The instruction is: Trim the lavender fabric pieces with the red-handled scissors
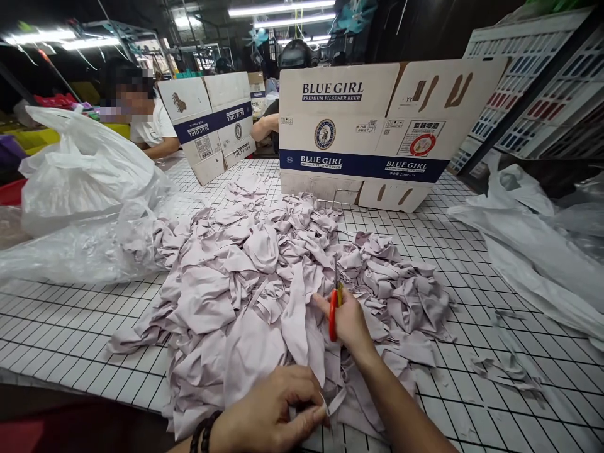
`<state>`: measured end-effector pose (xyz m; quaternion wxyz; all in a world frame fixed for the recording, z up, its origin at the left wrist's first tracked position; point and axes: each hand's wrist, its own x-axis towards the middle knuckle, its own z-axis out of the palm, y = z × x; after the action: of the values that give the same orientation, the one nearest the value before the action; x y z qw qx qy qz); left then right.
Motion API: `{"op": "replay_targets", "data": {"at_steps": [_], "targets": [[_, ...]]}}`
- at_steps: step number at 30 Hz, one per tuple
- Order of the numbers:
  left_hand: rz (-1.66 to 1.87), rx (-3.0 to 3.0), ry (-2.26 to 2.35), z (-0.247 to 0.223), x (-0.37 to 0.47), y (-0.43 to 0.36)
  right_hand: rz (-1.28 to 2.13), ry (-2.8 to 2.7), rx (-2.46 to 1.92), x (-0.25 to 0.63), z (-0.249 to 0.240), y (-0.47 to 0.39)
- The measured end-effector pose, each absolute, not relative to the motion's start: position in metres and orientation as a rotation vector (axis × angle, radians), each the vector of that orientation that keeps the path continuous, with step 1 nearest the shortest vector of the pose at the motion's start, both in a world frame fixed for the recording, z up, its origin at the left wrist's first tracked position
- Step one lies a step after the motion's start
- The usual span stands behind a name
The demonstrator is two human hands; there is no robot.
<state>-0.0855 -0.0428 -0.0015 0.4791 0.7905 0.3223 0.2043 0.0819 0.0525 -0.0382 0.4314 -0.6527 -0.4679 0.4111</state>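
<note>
A white gridded table (472,264) carries a heap of pale lilac fabric pieces (245,283), with beer cartons (372,132) beyond. The right hand (349,321) is closed around red-handled scissors (334,302), blades pointing up, over the heap. Nearer the person, the left hand (268,415) pinches a fabric strip (337,399) at the heap's near edge.
</note>
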Motion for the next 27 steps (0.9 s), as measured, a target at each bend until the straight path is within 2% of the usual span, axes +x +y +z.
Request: {"op": "replay_targets", "data": {"at_steps": [3, 6, 12, 16, 18, 22, 27], "targets": [[0.268, 1.949, 0.713, -0.002, -0.088, -0.040, 0.964, -1.247, -1.615, 0.056, -0.039, 0.068], [0.245, 1.855, 0.777, 0.010, -0.108, -0.022, 0.944, -1.353, -1.547, 0.032, -0.036, 0.072], [0.715, 1.260, 1.483, 0.019, -0.158, 0.048, 1.039, -1.677, -1.275, 0.013, -0.027, 0.027], [0.642, 1.234, 1.478, -0.005, -0.144, 0.073, 1.125, -1.850, -1.153, 0.019, -0.017, 0.006], [0.686, 1.244, 1.483, -0.012, -0.133, 0.075, 1.165, -1.800, -1.229, 0.033, -0.013, 0.009], [0.892, 1.242, 1.509, -0.006, -0.135, 0.071, 1.109, -1.491, -1.534, 0.075, -0.016, 0.043], [1.282, 1.087, 1.586, 0.020, -0.179, 0.071, 1.071, -1.375, -1.546, 0.110, -0.038, 0.083]]}}
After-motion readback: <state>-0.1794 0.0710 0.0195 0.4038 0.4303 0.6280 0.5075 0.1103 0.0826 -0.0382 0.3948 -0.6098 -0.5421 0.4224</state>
